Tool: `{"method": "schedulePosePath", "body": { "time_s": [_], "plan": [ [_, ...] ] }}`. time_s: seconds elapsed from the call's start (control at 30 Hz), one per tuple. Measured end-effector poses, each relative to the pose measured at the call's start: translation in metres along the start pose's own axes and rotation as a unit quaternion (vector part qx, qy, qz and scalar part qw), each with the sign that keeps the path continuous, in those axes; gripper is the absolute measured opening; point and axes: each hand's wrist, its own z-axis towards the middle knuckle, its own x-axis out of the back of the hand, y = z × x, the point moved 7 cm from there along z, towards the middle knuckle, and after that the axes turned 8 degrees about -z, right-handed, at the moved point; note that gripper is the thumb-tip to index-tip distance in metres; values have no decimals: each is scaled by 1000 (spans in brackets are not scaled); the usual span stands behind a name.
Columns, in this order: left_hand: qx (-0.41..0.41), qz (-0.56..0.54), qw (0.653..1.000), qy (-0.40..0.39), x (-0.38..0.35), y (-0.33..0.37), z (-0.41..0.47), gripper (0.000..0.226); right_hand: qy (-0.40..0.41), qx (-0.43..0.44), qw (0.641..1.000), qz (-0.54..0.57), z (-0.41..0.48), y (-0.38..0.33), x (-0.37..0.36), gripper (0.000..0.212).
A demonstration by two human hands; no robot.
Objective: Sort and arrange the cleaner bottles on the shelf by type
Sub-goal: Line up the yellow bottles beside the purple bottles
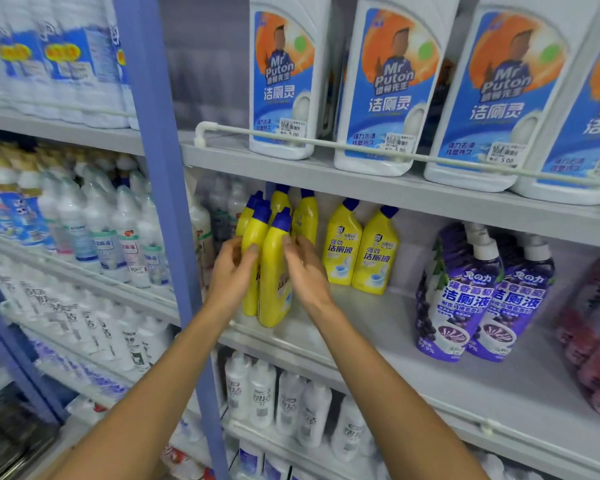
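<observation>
On the shelf [361, 317], near its front edge, the left hand [234, 271] curls round the left bottle [253, 230] and the right hand [307, 275] clasps the right bottle [272, 271]. Both yellow bottles stand upright and touching between the palms.

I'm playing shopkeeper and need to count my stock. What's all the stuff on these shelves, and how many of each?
yellow bottles: seven seen, yellow with blue caps, middle shelf; five bunched at left, two standing to their right
big white bottles: four, white with blue labels, top shelf, behind a white rail
purple bottles: two in front, more behind, middle shelf, right
reddish bottles: blurred, count unclear, far right edge
small white bottles: several, white, below the middle shelf
post: one, blue, upright
pale bottles: many, blurred, left of the post
left hand: holds the bunch's left front bottle
right hand: holds its right front bottle
</observation>
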Motion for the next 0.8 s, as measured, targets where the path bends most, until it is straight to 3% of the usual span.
{"method": "schedulePosePath", "body": {
  "time_s": [0.1, 0.23, 0.5, 0.6, 0.8],
  "plan": [
    [-23, 18, 1000, 0, -3, -13, 12, 42, 41, 20, 997, -55, 7, 9, -26, 65],
    [-65, 63, 996, -11, -4, -28, 20, 51, 94, 29, 994, -38, 5, 26, -37, 76],
    [-67, 62, 994, -52, -17, -45, 23, 54, 138, 86, 983, -81, -4, 23, 4, 57],
    [-58, 63, 993, -76, -30, -49, 18, 47, 168, 56, 979, -102, -11, 31, 34, 62],
    [0, -38, 994, -99, -72, -63, 16, 35, 232, -12, 962, -143, -15, 51, 98, 81]
  ]
}}
